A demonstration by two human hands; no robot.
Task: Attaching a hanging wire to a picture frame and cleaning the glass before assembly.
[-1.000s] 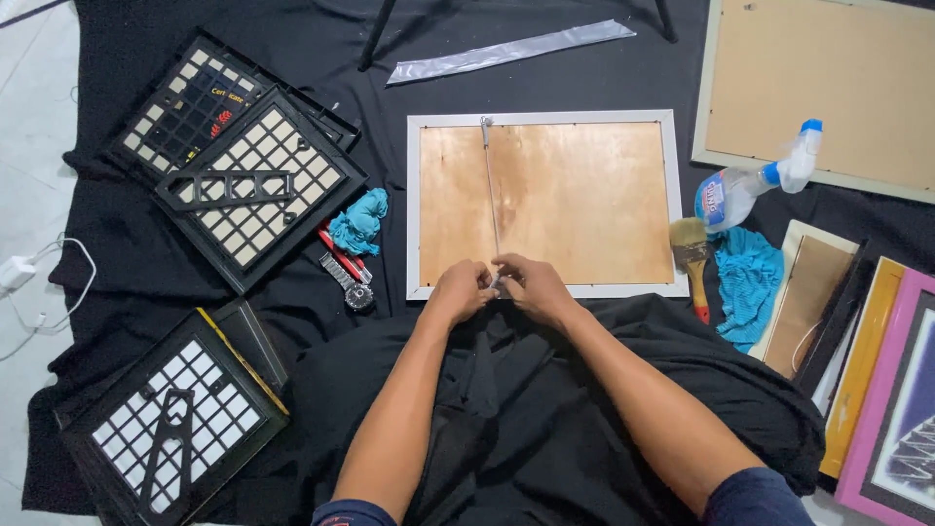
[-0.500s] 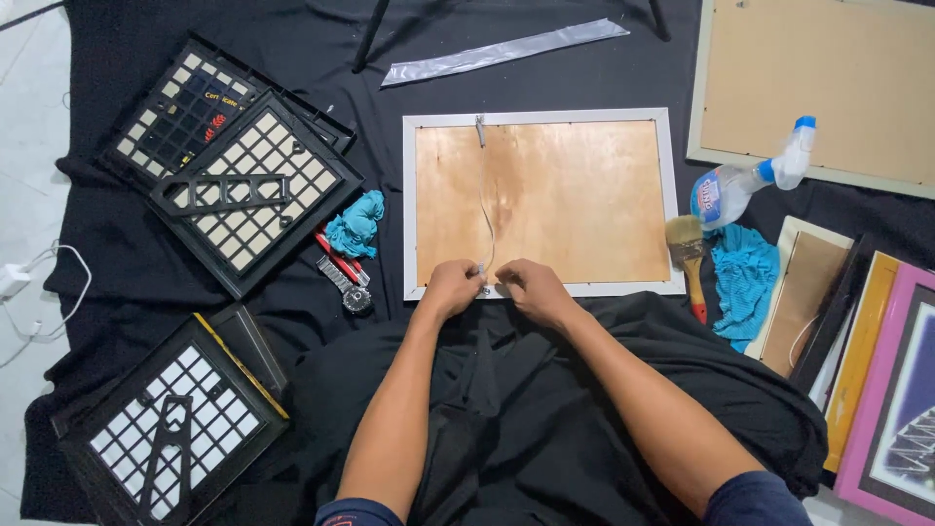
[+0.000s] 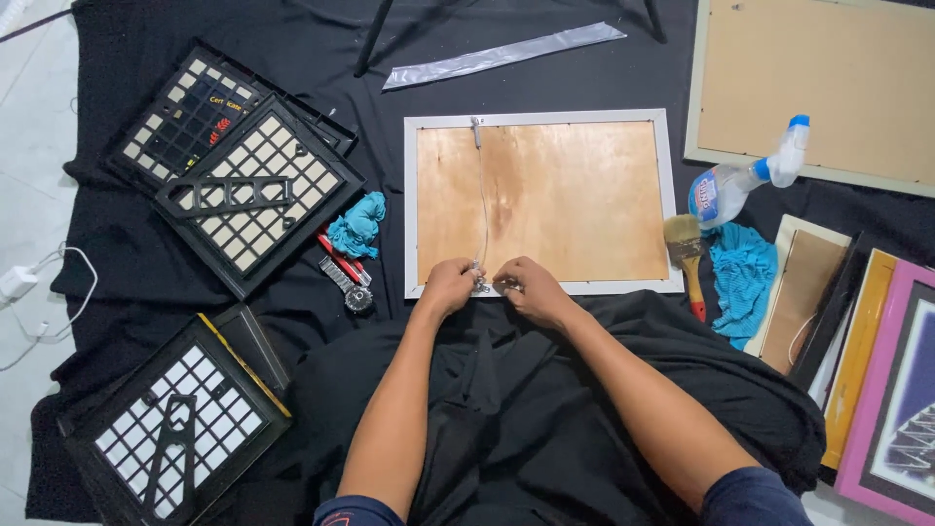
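Note:
A white picture frame (image 3: 541, 116) lies face down on the black cloth, its brown wooden backing up. A thin hanging wire (image 3: 483, 205) runs from a small clip at the far edge down to the near edge. My left hand (image 3: 450, 286) and my right hand (image 3: 526, 288) meet at the near edge of the frame. Both pinch the wire's lower end and a small metal fitting (image 3: 482, 285) there.
Black grid frames (image 3: 248, 195) lie at the left, another grid frame (image 3: 175, 429) at the near left. A blue rag (image 3: 356, 226) and a red-handled tool (image 3: 341, 268) sit beside the frame. A spray bottle (image 3: 745, 180), brush (image 3: 687, 255), blue cloth (image 3: 742, 278) and more frames (image 3: 877, 370) are at the right.
My hands have stayed at the near edge of the frame, the fingers shifting slightly on the wire end. The wire now looks straighter along the backing.

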